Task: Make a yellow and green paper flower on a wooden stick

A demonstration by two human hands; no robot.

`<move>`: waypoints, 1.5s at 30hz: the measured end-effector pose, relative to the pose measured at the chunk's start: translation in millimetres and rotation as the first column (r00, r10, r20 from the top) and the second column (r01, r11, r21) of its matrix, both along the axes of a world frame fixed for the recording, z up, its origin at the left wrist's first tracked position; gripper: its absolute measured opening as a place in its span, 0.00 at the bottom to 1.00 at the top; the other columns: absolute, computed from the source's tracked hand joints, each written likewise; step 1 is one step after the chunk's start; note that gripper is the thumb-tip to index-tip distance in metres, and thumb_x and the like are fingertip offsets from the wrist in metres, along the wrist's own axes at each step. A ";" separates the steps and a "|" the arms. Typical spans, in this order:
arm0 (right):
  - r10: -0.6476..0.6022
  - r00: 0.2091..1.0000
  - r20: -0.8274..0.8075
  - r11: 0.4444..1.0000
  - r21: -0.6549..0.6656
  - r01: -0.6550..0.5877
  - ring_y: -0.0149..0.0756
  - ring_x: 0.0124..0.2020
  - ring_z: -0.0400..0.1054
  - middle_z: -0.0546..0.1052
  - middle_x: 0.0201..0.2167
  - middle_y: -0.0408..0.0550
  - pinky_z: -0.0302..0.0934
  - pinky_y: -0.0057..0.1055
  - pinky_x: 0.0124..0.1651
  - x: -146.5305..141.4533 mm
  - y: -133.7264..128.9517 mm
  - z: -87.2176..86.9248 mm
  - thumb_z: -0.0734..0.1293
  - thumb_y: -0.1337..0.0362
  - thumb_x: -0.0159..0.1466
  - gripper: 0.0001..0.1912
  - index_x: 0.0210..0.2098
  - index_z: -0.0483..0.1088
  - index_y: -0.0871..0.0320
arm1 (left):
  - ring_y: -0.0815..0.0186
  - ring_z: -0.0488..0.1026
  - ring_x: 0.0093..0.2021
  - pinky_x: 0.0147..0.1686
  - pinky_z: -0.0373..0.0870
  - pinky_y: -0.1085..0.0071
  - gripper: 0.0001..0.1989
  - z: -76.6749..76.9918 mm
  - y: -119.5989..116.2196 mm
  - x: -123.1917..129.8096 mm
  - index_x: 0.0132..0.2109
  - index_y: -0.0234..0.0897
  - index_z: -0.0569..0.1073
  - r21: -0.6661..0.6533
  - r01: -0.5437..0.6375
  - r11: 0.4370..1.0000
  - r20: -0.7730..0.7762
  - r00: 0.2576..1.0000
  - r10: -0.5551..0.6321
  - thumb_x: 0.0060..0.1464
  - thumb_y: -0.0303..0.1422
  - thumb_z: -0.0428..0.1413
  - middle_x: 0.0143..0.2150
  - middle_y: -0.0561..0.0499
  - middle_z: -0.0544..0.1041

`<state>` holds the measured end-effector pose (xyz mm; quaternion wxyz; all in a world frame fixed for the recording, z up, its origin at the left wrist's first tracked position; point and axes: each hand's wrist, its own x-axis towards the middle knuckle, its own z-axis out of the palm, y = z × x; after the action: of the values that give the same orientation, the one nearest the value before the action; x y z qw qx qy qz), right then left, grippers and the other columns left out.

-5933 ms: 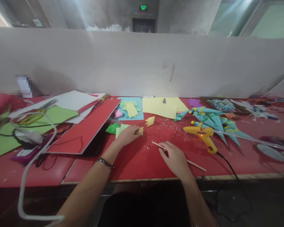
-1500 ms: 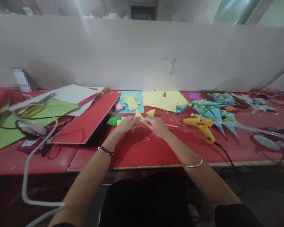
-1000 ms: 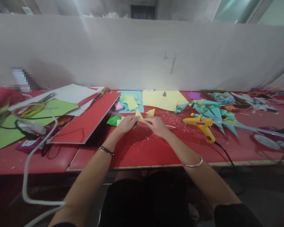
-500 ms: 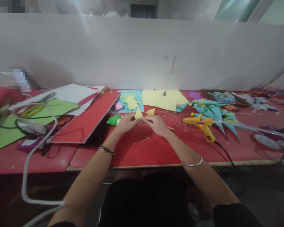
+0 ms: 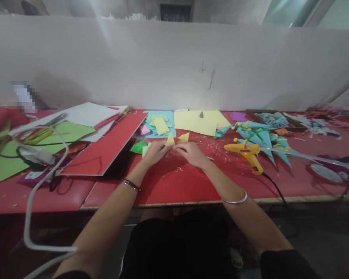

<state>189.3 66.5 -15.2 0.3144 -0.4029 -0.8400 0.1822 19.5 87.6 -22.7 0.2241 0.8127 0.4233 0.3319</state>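
1. The yellow paper piece (image 5: 170,138) stands peaked above the left fingertips, off the tabletop, in front of the body.
2. The left hand (image 5: 156,151) has its thumb and fingers closed on the paper's lower part.
3. The right hand (image 5: 191,152) has its fingers drawn together just beside the left fingertips; whether they clasp paper or stick is hidden (a silver bangle (image 5: 235,198) circles that forearm).
4. The end of a thin stick (image 5: 210,158) pokes out past the right hand's heel.
5. A second yellow piece (image 5: 184,137) sits just beyond the right fingers.
6. Between the forearms, the red tabletop (image 5: 178,186), flecked with scraps, runs to its pale front edge.
7. On the left, the red board (image 5: 107,145) has its near edge raised, apart from the left forearm.
8. On the right, across a gap, lies the yellow glue gun (image 5: 244,149), nozzle toward the hands, with blue cones (image 5: 264,140) behind.
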 end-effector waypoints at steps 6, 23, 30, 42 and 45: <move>-0.072 0.996 0.060 0.995 0.074 0.067 0.28 0.22 0.57 0.66 0.20 0.43 0.45 0.25 0.26 -5.1 0.9 -6.1 0.56 0.62 0.62 0.15 0.22 0.63 0.60 | 0.75 0.59 0.17 0.20 0.53 0.77 0.23 1.3 -1.4 1.2 0.16 0.33 0.61 -0.019 -0.073 0.997 0.026 0.997 0.073 0.53 0.43 0.44 0.13 0.55 0.63; 0.066 0.993 -0.094 0.985 -0.152 -0.080 0.24 0.20 0.54 0.62 0.16 0.39 0.47 0.22 0.26 -0.9 -3.8 4.8 0.56 0.63 0.61 0.14 0.21 0.62 0.61 | 0.76 0.54 0.18 0.19 0.50 0.77 0.21 6.8 -4.6 -0.4 0.19 0.32 0.63 -0.053 0.061 0.997 0.056 0.997 -0.058 0.50 0.43 0.46 0.16 0.56 0.59; -0.020 0.991 0.133 0.998 -0.060 0.028 0.27 0.24 0.61 0.70 0.23 0.45 0.47 0.24 0.27 -4.3 -3.7 -0.7 0.54 0.60 0.64 0.16 0.27 0.66 0.62 | 0.75 0.56 0.18 0.19 0.49 0.77 0.21 7.1 -0.9 -2.8 0.18 0.32 0.63 0.000 0.023 1.000 -0.063 0.998 -0.023 0.50 0.43 0.46 0.15 0.56 0.60; -0.382 0.709 0.593 0.910 0.376 0.176 0.38 0.30 0.69 0.74 0.30 0.54 0.46 0.28 0.26 -14.0 -11.9 -1.1 0.44 0.60 0.66 0.20 0.39 0.64 0.60 | 0.76 0.58 0.12 0.17 0.55 0.78 0.20 14.5 -4.5 0.7 0.18 0.33 0.65 -0.341 -0.016 0.940 0.127 0.990 0.063 0.53 0.40 0.46 0.10 0.57 0.61; -0.373 0.714 0.593 0.917 0.350 0.188 0.38 0.28 0.69 0.74 0.28 0.53 0.46 0.27 0.25 -15.8 -13.5 -1.7 0.45 0.60 0.66 0.20 0.40 0.64 0.60 | 0.76 0.59 0.13 0.17 0.55 0.78 0.21 12.0 -2.7 0.2 0.18 0.33 0.65 -0.351 -0.009 0.936 0.132 0.989 0.059 0.53 0.40 0.46 0.10 0.57 0.61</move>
<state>173.5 53.0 -16.9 0.0790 -0.5188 -0.8408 -0.1327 19.7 84.9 -10.7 0.3881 0.7271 0.4727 0.3119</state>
